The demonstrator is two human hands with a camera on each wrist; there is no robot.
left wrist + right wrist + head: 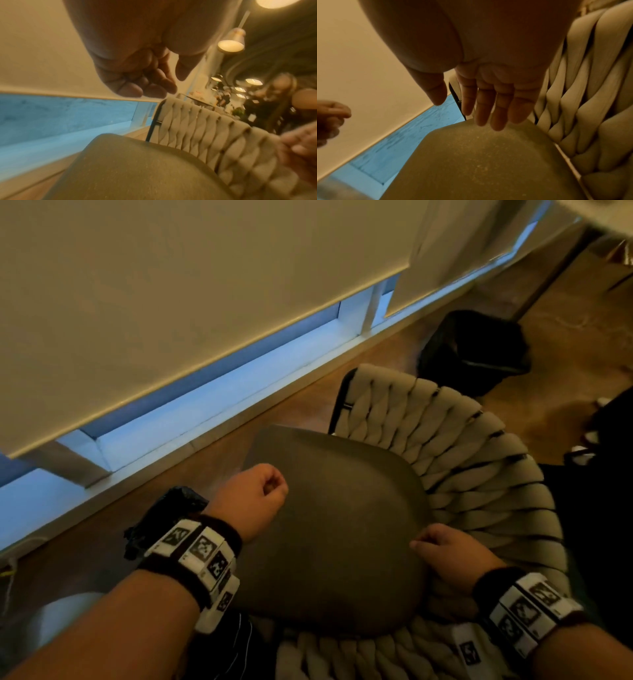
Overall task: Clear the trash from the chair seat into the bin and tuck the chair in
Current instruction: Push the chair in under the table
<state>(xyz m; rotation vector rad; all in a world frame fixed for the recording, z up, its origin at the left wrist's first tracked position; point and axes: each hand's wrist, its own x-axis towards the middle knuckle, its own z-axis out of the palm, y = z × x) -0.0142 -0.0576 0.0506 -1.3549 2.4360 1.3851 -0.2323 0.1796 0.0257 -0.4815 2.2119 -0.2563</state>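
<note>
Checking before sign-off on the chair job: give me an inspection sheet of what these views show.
Surface: grey chair seat, no trash seen on it.
Job's things: black-bagged bin on the floor behind the woven chair back; chair not tucked in.
Clutter: black crumpled thing under the left wrist, unclear.
Hands: left hand curled above the seat, holding nothing; right hand open, fingers straight, at the seat's edge.
Cables: nothing seen.
Surroundings: wood floor, lowered blind.

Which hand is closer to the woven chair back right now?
Right. The right hand hangs over the seat's edge right beside the woven chair back, fingers relaxed. The left hand hovers, fingers curled and holding nothing, over the seat on the window side, farther from the weave.
</note>
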